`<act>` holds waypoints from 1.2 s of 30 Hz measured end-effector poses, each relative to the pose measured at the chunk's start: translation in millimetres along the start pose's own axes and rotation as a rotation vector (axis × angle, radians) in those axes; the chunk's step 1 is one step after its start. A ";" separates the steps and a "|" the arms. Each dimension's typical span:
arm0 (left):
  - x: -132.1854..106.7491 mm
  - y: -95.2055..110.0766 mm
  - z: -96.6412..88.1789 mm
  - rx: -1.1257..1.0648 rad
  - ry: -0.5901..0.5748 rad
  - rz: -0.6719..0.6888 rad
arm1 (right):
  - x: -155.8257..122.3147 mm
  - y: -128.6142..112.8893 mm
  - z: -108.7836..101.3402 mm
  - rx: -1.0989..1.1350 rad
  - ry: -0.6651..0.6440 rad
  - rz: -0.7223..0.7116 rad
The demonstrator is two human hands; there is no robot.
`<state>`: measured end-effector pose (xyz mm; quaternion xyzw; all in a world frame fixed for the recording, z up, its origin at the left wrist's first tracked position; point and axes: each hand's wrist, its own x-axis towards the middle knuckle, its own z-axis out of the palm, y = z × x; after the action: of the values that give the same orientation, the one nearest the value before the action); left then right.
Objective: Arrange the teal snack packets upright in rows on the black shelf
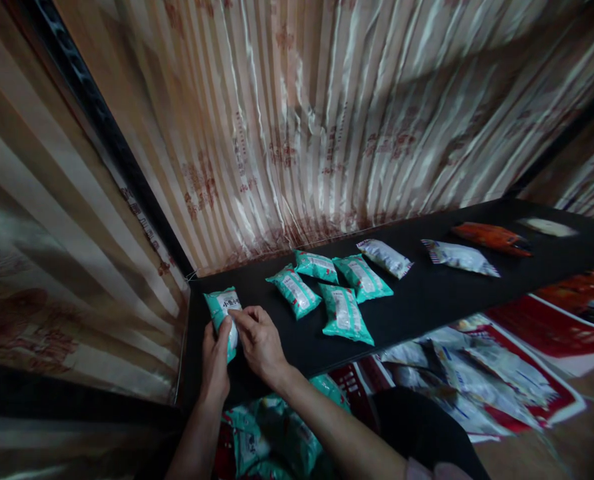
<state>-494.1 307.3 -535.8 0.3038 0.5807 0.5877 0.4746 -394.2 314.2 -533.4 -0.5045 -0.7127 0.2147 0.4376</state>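
Note:
At the left end of the black shelf (271, 337), my left hand (215, 357) is closed around the lower left side of a teal snack packet (221, 301) with a white label. My right hand (263, 341) grips the same packet from the right, its fingertips on the label. The packet is tilted up. To the right lie several like packets, among them a teal packet (297, 293) nearest my hands and another teal packet (344, 312) near the shelf's front edge.
Farther right on the shelf are two white packets, one white packet (384, 257) at the back, an orange packet (491, 237) and a pale flat packet (547, 227). Below, open boxes hold teal packets (271, 433) and silvery packets (477, 373). Printed plastic sheeting (301, 120) covers the back.

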 end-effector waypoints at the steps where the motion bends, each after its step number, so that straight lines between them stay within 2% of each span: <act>1: 0.2 -0.2 0.4 -0.007 -0.010 -0.017 | 0.7 0.1 -1.0 0.005 -0.002 0.005; 7: 5.7 -4.9 0.5 -0.030 -0.043 -0.054 | 4.4 3.6 -4.0 0.045 -0.023 0.077; 15: 7.4 0.9 3.3 -0.134 -0.008 -0.068 | 7.4 7.2 -7.9 0.031 -0.018 0.175; 23: 8.0 -4.1 4.3 -0.135 0.025 -0.048 | 5.4 14.3 -7.6 0.012 -0.041 0.162; 36: 0.8 -5.1 2.2 -0.136 -0.005 -0.048 | 1.2 16.5 -15.0 0.043 -0.058 0.132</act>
<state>-491.3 308.3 -540.6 0.2582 0.5453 0.6134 0.5096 -373.0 319.8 -537.4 -0.5346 -0.6854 0.2727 0.4124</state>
